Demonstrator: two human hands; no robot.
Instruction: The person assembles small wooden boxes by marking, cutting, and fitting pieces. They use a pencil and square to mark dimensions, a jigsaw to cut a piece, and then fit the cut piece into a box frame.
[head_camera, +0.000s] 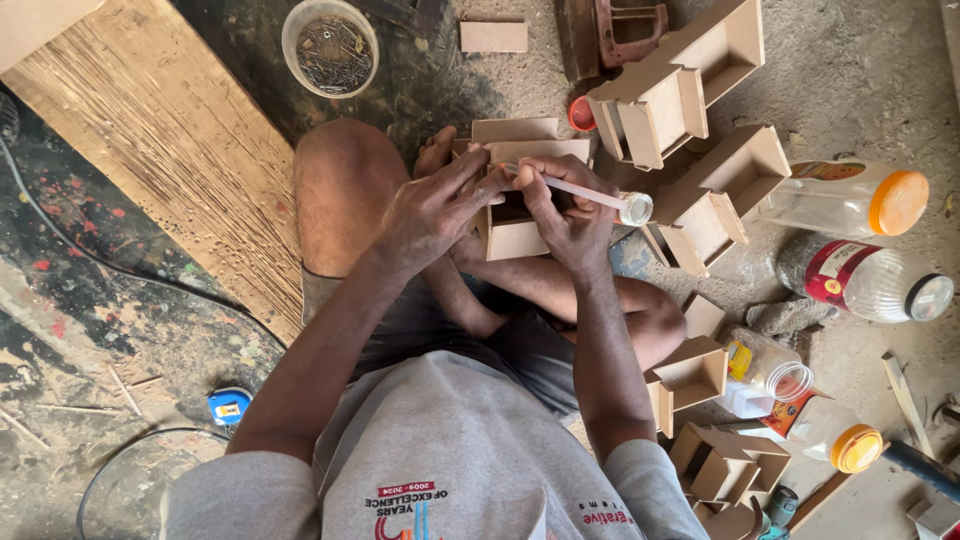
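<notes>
Head view: tub (330, 45) holds nails (333, 52)

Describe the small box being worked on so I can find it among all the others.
Start at the person's bent knee at the picture's centre. Just right of it both hands meet over one small open wooden box: the left hand steadies it and the right hand points a thin clear tube into it. The other boxes lie untouched on the floor.

Four plastic jars lie on the floor: two with orange lids (897, 202) (857, 447), one capped grey (930, 297), one open (788, 380). Small wooden boxes (668, 110) number perhaps eight, though the lower pile is unclear. One tub of nails (330, 46) stands apart.
</notes>
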